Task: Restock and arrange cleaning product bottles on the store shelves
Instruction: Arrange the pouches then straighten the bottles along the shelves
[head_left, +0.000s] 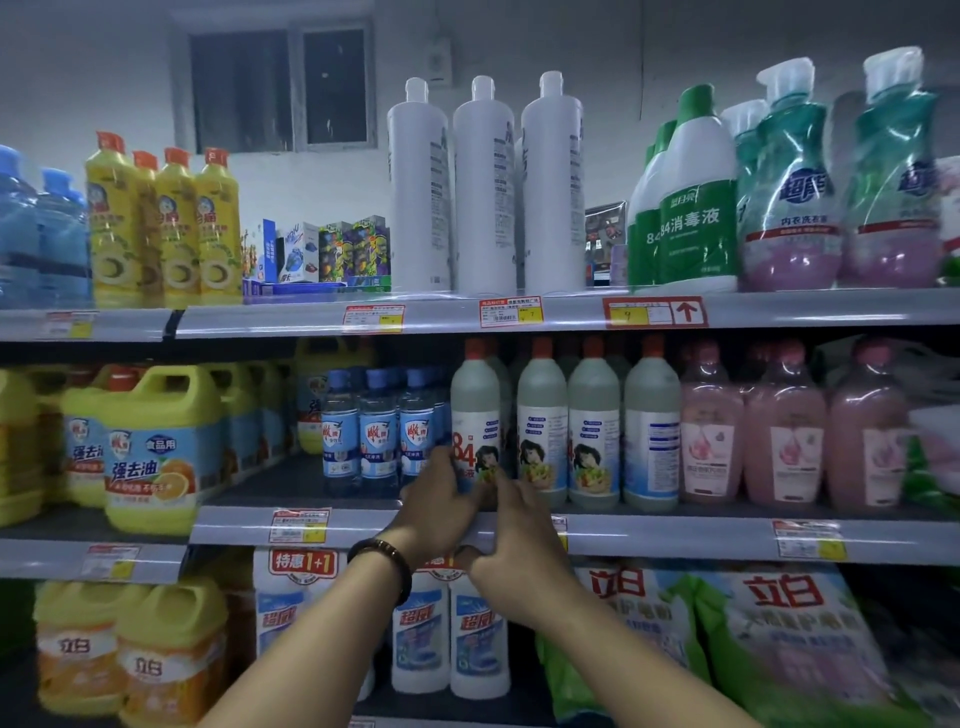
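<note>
- Grey plastic "84" disinfectant bottle with red cap (475, 415): stood upright at the front edge of the middle metal shelf (675, 535), leftmost in a row of three matching grey bottles (594, 421).
- Left hand (439, 506): fingers curled around the bottle's lower left side; dark beaded bracelet (384, 564) on the wrist.
- Right hand (514, 540): fingers closed on the bottle's lower front.
- Small blue-capped clear bottles (376, 426): just beside, on the left.
</note>
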